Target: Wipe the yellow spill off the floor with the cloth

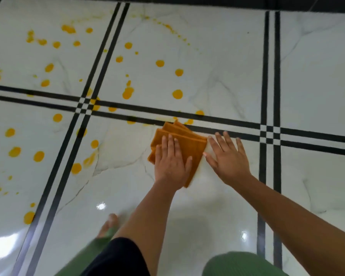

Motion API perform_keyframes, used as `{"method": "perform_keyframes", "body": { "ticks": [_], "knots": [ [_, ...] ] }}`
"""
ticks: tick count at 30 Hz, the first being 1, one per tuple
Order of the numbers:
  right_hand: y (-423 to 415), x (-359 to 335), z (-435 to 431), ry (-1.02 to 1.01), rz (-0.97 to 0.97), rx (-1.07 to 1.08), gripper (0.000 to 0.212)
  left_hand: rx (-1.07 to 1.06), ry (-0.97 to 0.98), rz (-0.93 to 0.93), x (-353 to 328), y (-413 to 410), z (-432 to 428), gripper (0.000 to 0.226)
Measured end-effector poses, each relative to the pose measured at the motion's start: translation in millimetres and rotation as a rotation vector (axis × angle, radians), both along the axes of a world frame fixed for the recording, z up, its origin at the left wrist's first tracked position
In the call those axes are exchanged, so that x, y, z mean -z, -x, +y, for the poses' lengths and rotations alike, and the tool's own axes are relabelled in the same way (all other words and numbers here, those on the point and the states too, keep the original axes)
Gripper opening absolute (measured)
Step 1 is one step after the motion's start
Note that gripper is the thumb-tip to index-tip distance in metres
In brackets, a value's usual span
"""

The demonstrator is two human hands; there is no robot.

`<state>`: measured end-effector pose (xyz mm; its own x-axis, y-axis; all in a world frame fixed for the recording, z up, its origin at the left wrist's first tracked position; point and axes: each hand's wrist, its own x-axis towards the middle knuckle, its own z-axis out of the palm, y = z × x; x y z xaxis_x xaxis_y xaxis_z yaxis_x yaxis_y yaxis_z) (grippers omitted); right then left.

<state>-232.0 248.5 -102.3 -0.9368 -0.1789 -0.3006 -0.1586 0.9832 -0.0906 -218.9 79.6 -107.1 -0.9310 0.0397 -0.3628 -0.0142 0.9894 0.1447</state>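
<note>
A folded orange cloth lies flat on the white marble floor, just below a black double stripe. My left hand presses palm-down on the cloth's near left part, fingers together. Beside the cloth's right edge, my right hand rests flat on the bare tile with fingers spread, the thumb close to the cloth. Yellow spill is scattered as several round drops and smears across the tiles to the left and beyond the cloth; a few drops sit right at the cloth's far edge.
Black double stripes cross the floor in a grid. My knees in green trousers and a bare foot are at the bottom of the view. A dark band runs along the top edge.
</note>
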Motion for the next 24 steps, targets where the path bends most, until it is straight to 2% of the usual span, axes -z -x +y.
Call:
{"method": "perform_keyframes", "body": {
  "ticks": [2, 6, 10, 12, 15, 17, 18, 21, 23, 24],
  "knots": [
    [8, 7, 5, 0.003, 0.008, 0.039, 0.083, -0.010, 0.071, -0.020, 15, 19, 4, 0.078],
    [15, 19, 18, 0.062, 0.080, 0.217, 0.079, -0.122, 0.045, 0.061, 42, 20, 21, 0.078],
    [10, 26, 34, 0.105, 0.094, 0.322, 0.070, 0.153, -0.032, 0.089, 43, -26, 52, 0.083],
    [6, 31, 39, 0.133, 0.106, 0.356, 0.066, 0.206, 0.016, 0.085, 46, -1, 50, 0.090],
    [-1, 36, 48, 0.166, 0.149, 0.448, 0.071, 0.008, 0.044, 0.101, 46, 71, 51, 0.099],
    [-6, 39, 55, 0.176, 0.159, 0.511, 0.072, -0.078, 0.034, 0.092, 43, 78, 55, 0.100],
    [-9, 40, 59, 0.176, 0.159, 0.539, 0.071, 0.004, 0.018, 0.095, 43, 62, 59, 0.098],
    [-18, 41, 69, 0.166, 0.160, 0.593, 0.070, 0.457, 0.017, 0.070, 36, -3, 55, 0.097],
    [-22, 41, 72, 0.172, 0.160, 0.601, 0.071, 0.533, 0.043, 0.036, 40, 26, 54, 0.099],
    [-22, 40, 72, 0.178, 0.159, 0.600, 0.071, 0.451, 0.059, 0.049, 41, 52, 61, 0.098]
  ]
}}
